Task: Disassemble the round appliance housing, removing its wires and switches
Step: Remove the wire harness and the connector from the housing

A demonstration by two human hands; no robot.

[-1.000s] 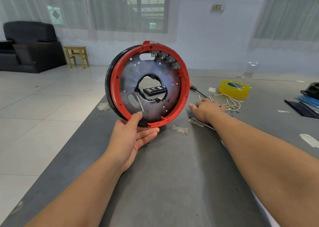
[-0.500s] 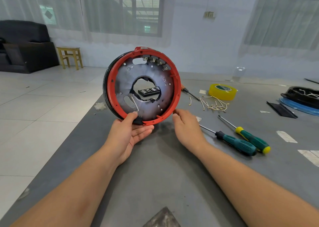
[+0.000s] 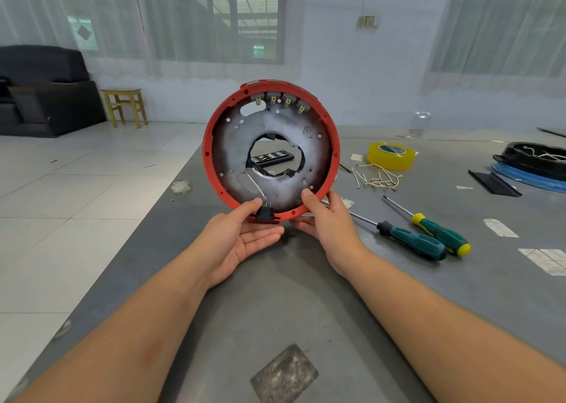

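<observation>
Both hands, left (image 3: 242, 237) and right (image 3: 329, 225), grip the upright housing (image 3: 332, 145) rim; loose wires (image 3: 378, 177) lie removed, but one wire (image 3: 255, 183) and top switches (image 3: 280, 100) remain.

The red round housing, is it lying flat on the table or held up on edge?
Held up on edge. The red housing faces the camera, its bottom rim gripped by the left hand and right hand.
</observation>
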